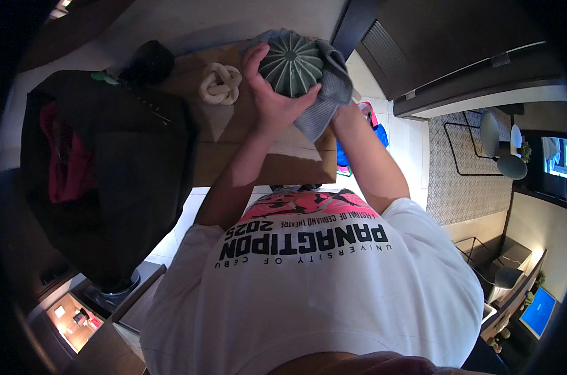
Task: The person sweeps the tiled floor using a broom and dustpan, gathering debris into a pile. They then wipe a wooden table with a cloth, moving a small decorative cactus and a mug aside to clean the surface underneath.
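Note:
A round, ribbed green ornament shaped like a cactus (290, 65) is held over the far part of a wooden tabletop (274, 161). My left hand (276, 96) grips it from the left and below, thumb and fingers spread around its side. A grey ribbed cloth (332, 84) lies against the ornament's right side and hangs down beside it. Under that cloth is my right hand (344, 105), mostly hidden, with only the wrist side showing; the cloth is draped over its fingers. To the left, a cream knot-shaped ornament (220, 84) rests on the wood.
A large black bag (138, 154) with something pink stands at the left, near a dark round object (152, 62). Beyond the tabletop's right edge, a blue and pink bag (379, 133) is on the tiled floor. A dark door or cabinet (433, 51) is at the upper right.

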A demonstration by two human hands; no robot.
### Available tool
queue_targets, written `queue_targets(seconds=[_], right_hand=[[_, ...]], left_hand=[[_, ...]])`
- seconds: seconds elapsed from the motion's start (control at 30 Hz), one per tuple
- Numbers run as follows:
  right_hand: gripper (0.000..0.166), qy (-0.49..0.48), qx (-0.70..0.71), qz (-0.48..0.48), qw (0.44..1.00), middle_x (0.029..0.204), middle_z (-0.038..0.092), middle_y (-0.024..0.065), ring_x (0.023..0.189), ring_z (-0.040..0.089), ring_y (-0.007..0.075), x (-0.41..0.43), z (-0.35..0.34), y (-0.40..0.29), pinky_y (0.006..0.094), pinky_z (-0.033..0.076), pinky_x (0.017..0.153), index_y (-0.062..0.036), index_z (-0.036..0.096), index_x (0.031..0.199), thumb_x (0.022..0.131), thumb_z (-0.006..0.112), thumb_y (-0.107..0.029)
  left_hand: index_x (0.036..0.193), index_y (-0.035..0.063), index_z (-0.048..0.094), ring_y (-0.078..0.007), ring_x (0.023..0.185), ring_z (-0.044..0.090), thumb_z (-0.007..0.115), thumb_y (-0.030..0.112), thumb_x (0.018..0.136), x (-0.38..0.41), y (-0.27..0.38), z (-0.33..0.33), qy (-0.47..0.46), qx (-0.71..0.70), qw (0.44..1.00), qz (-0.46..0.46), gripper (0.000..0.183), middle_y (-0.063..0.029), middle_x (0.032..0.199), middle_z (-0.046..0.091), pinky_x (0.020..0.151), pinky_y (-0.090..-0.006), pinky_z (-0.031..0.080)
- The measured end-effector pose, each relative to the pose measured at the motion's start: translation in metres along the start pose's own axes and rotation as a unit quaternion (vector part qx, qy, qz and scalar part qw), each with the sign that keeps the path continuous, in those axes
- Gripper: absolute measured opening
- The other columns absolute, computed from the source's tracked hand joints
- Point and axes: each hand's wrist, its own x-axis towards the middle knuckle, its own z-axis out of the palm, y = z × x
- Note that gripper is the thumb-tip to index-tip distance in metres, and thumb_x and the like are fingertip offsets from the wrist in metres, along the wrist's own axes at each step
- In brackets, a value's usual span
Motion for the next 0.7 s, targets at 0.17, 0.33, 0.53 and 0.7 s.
queue_targets(seconds=[0.17, 0.33, 0.53, 0.7], right_hand=[[0.040, 0.139, 0.051, 0.175, 0.973, 0.110, 0.053, 0.0133, 0.096, 0.054, 0.0244, -0.019, 0.022, 0.010, 0.0390, 0.043, 0.085, -0.0035, 0.050, 0.111, 0.088, 0.040, -0.035], [0.045, 0.078, -0.668, 0.062, 0.738, 0.120, 0.042, 0.0238, 0.113, 0.042, 0.0283, -0.078, 0.007, -0.017, 0.0469, 0.029, 0.094, -0.0048, 0.042, 0.120, 0.086, 0.043, -0.034], [0.065, -0.084, -0.890, -0.068, 0.442, 0.139, 0.011, 0.0221, 0.128, 0.007, 0.0399, -0.121, -0.015, 0.035, 0.0541, 0.006, 0.101, -0.0132, 0.040, 0.125, 0.077, 0.043, -0.056], [0.063, -0.124, -0.889, -0.066, 0.435, 0.139, 0.011, 0.0215, 0.129, 0.007, 0.0384, -0.113, -0.014, 0.042, 0.0521, 0.004, 0.102, -0.0153, 0.038, 0.127, 0.078, 0.042, -0.055]], left_hand=[[0.124, 0.0043, 0.020, -0.0269, 0.104, 0.042, 0.079, 0.012, 0.052, 0.012, -0.045, 0.000, -0.051, 0.029, 0.998, 0.024, 0.094, -0.0162, 0.115, 0.036, 0.088, -0.0367, 0.037], [0.124, 0.0068, 0.022, -0.0297, 0.106, 0.041, 0.079, 0.017, 0.052, 0.025, -0.064, 0.000, -0.189, 0.116, 0.971, -0.086, 0.093, -0.0172, 0.118, 0.034, 0.089, -0.0386, 0.036], [0.124, 0.0098, 0.025, -0.0331, 0.107, 0.039, 0.079, 0.023, 0.051, 0.031, -0.079, 0.029, -0.235, 0.236, 0.937, -0.103, 0.092, -0.0186, 0.121, 0.032, 0.090, -0.0409, 0.035], [0.125, 0.0124, 0.028, -0.0359, 0.109, 0.038, 0.079, 0.028, 0.051, 0.034, -0.077, 0.031, -0.242, 0.282, 0.921, -0.113, 0.091, -0.0197, 0.124, 0.031, 0.090, -0.0428, 0.034]])
